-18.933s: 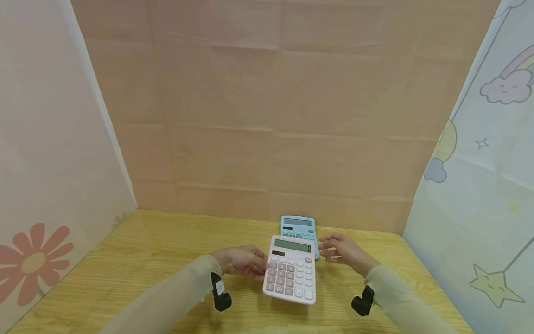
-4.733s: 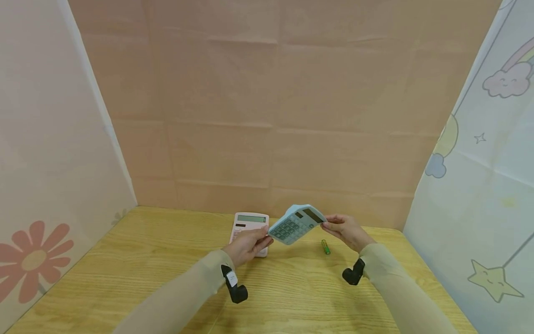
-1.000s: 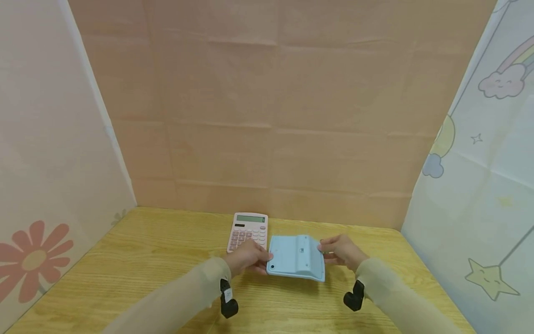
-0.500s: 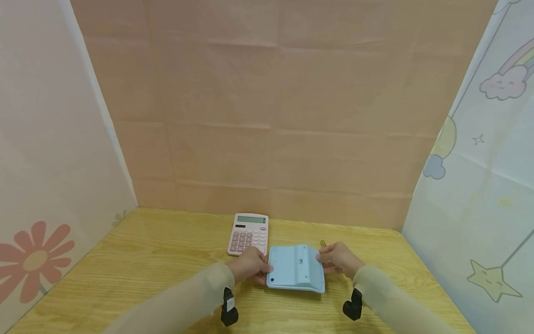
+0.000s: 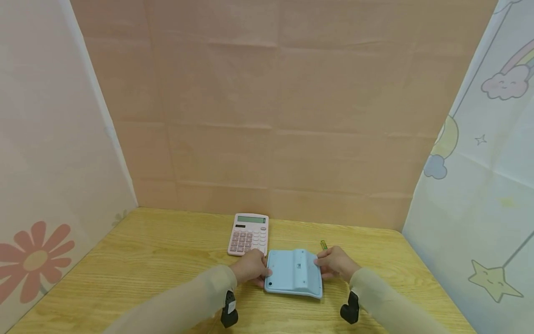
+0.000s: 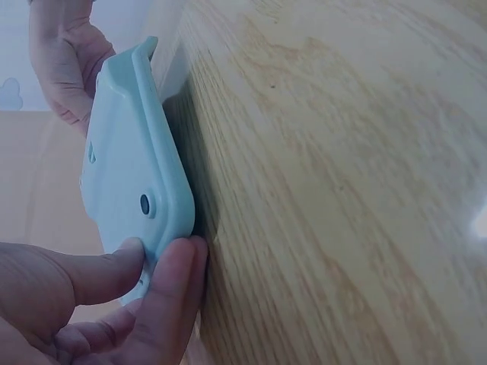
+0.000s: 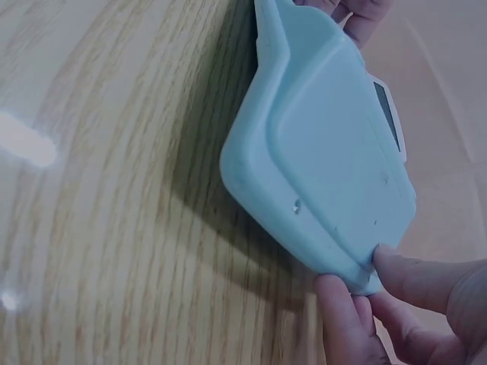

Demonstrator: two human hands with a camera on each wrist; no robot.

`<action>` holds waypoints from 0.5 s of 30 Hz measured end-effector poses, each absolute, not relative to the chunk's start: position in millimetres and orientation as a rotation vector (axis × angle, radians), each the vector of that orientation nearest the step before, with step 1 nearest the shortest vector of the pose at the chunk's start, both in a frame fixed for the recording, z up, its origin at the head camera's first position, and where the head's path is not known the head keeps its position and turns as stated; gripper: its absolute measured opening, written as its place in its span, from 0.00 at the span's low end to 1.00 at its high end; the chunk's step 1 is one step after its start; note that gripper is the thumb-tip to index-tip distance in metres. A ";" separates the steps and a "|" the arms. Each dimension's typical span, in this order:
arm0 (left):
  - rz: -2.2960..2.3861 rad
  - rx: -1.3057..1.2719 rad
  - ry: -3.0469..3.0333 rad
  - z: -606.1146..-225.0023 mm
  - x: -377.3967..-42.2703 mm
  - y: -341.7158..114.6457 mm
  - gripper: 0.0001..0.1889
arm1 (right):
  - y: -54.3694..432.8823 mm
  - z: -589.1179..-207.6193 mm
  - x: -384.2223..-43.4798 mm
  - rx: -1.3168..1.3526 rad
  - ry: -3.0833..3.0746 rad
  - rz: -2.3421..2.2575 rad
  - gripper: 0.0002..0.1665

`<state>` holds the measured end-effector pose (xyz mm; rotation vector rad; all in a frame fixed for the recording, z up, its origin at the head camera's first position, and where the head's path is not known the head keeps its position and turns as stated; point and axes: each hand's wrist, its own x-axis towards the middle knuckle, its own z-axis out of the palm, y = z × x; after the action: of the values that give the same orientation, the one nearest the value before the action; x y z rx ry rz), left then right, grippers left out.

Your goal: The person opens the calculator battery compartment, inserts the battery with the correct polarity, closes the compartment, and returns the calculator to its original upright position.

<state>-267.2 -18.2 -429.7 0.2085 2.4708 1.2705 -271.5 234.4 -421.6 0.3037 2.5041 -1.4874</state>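
A light blue calculator (image 5: 285,271) lies face down, its back with a raised ridge turned up, close over the table. My left hand (image 5: 249,267) pinches its left end, thumb on the back and fingers under the edge, as the left wrist view shows beside the small dark round foot. At the other end my right hand (image 5: 337,262) pinches the calculator (image 7: 327,144) the same way. Its keys and display are hidden underneath. Just behind the right hand, a green battery (image 5: 323,244) lies on the table, partly covered by that hand.
A pink calculator (image 5: 249,234) lies face up behind my left hand, its display showing a 0. The wooden table (image 5: 167,250) ends at a tan paper backdrop (image 5: 267,116), with patterned sheets on both sides.
Both hands have lowered the upturned blue calculator and drawn it slightly nearer to me. The battery has come into view behind the right hand. Earlier the calculator was held with its keys facing me.
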 end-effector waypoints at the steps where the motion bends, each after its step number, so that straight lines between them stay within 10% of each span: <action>1: 1.267 0.207 2.473 -429.4 -267.3 -18.0 0.10 | 234.8 -421.4 -271.6 0.294 2.488 -1.500 0.18; 15: 1.183 0.241 2.551 -427.5 -268.6 -14.8 0.11 | 235.1 -426.2 -272.7 0.302 2.484 -1.483 0.15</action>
<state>-268.6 -14.8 -427.5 0.2412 2.5509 1.1830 -272.7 235.1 -426.2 0.3017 2.4838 -1.4833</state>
